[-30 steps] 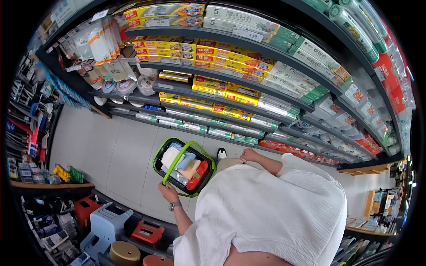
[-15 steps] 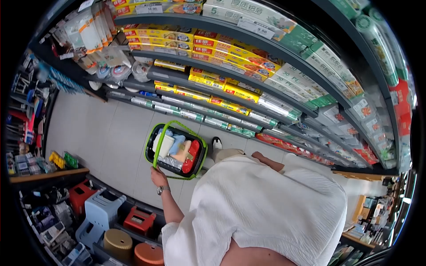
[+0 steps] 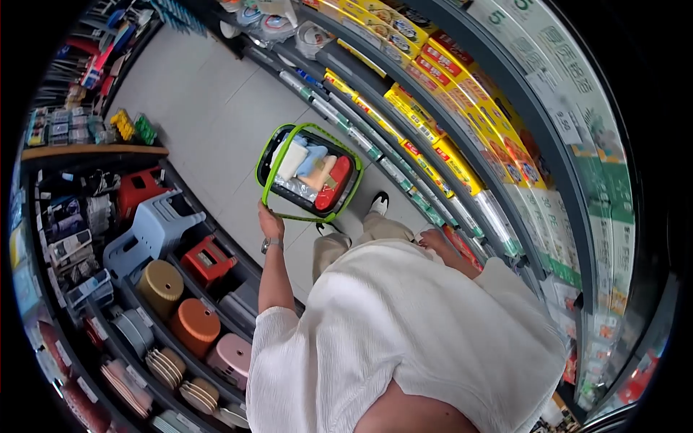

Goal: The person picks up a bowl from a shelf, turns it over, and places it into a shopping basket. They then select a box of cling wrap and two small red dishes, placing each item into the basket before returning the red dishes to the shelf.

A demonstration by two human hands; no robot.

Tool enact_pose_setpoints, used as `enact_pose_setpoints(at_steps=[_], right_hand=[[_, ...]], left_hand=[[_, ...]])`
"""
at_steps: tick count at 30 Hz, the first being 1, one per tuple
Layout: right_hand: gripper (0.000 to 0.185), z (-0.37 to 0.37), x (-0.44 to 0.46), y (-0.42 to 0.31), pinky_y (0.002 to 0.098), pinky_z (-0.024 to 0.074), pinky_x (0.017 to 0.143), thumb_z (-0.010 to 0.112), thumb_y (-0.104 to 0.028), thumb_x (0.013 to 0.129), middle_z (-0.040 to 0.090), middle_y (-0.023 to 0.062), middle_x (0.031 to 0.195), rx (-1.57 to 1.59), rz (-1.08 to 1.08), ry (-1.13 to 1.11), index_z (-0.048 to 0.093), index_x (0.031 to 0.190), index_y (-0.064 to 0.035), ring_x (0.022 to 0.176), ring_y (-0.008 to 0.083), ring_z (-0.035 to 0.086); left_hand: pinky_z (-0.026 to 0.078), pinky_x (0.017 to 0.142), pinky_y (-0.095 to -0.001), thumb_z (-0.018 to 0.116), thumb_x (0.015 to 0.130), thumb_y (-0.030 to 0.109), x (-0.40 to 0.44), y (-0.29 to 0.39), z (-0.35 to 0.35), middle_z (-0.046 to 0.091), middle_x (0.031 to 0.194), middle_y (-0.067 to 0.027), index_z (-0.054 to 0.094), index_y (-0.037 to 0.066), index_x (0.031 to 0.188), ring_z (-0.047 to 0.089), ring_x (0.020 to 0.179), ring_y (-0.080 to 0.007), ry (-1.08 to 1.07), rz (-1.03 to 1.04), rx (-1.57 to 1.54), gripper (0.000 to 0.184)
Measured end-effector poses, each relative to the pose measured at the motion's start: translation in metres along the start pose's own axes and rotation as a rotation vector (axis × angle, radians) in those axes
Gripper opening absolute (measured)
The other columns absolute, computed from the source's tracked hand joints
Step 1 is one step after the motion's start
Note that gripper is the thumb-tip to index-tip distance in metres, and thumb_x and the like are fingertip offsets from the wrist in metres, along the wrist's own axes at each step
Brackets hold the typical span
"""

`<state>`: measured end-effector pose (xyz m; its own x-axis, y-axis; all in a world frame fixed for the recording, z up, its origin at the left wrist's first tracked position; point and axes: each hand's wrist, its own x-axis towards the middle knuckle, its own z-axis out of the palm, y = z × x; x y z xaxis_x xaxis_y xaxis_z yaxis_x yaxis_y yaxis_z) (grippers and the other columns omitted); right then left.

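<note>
My left hand (image 3: 271,222) is closed around the green handle (image 3: 268,177) of a shopping basket (image 3: 261,160). The basket is dark inside with a bright green rim, and it hangs above the floor in front of me. Inside lie a white folded item (image 3: 291,160), a light blue one (image 3: 312,156), a peach one (image 3: 317,174), a red package (image 3: 334,186) and some clear plastic wrapping. My right hand (image 3: 434,241) hangs beside my body near the lower shelf. Its fingers look loosely apart, with nothing seen in them.
Shelves of yellow boxes (image 3: 411,112) and white-green boxes (image 3: 559,86) line the right. At left, shelving holds a light blue stool (image 3: 155,227), red stools (image 3: 208,260) and an orange stool (image 3: 195,326). The tiled aisle floor (image 3: 198,86) runs between them.
The view has turned, so the right shelves now run more steeply and more of the left stools show. The basket sits farther right and higher in view, still in my left hand. Both feet show.
</note>
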<state>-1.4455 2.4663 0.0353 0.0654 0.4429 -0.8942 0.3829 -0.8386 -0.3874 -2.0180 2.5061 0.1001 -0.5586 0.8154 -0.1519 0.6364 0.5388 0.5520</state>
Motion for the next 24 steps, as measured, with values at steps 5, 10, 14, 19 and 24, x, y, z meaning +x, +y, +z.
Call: enact_pose_setpoints(at_steps=[5,10,14,19,24], right_hand=[[0.028,-0.029,0.029,0.008,0.0347,0.0549,0.056,0.059,-0.024,0.092,0.072,0.0178,0.091,-0.069,0.122,-0.093,0.061,0.104,0.0013,0.070,0.0247,0.072],[0.022,-0.027,0.007,-0.025,0.0316,0.0524,0.045,0.060,-0.018,0.091,0.069,0.0168,0.079,-0.036,0.122,0.068,0.059,0.099,0.0031,0.062,0.0251,0.071],[0.023,-0.006,-0.021,-0.018,0.0326,0.0516,0.048,0.062,-0.018,0.092,0.070,0.0169,0.081,0.107,0.080,0.099,0.060,0.103,0.0029,0.064,0.0251,0.071],[0.022,0.057,-0.087,-0.001,0.0333,0.0534,0.051,0.054,-0.012,0.098,0.071,0.0202,0.090,0.126,0.128,0.090,0.059,0.108,0.0075,0.068,0.0281,0.072],[0.019,0.125,-0.159,0.025,0.0364,0.0561,0.058,0.059,-0.012,0.090,0.072,0.0139,0.090,-1.458,-0.052,-0.289,0.070,0.102,-0.0009,0.075,0.0222,0.071]], left_hand=[[0.047,0.088,-0.0526,0.051,0.090,0.000,0.010,0.026,-0.003,0.059,0.116,-0.0290,0.040,0.007,0.141,0.058,0.106,-0.0466,0.003,-0.067,0.002,0.053],[0.048,0.090,-0.0510,0.058,0.081,-0.002,0.071,-0.004,0.016,0.058,0.111,-0.0268,0.032,0.012,0.148,0.058,0.103,-0.0459,0.041,-0.048,0.050,0.073],[0.048,0.091,-0.0514,0.060,0.075,-0.004,0.143,-0.055,0.024,0.059,0.110,-0.0302,0.028,0.008,0.150,0.059,0.104,-0.0458,-0.146,-0.162,0.066,0.082],[0.049,0.090,-0.0525,0.058,0.079,-0.002,0.206,-0.150,0.065,0.063,0.107,-0.0317,0.030,0.008,0.146,0.062,0.102,-0.0479,-0.237,-0.295,0.027,0.074],[0.048,0.097,-0.0496,0.060,0.078,0.005,0.255,-0.189,0.110,0.061,0.115,-0.0341,0.040,-0.006,0.130,0.060,0.109,-0.0479,-0.247,-0.430,-0.143,0.057]])
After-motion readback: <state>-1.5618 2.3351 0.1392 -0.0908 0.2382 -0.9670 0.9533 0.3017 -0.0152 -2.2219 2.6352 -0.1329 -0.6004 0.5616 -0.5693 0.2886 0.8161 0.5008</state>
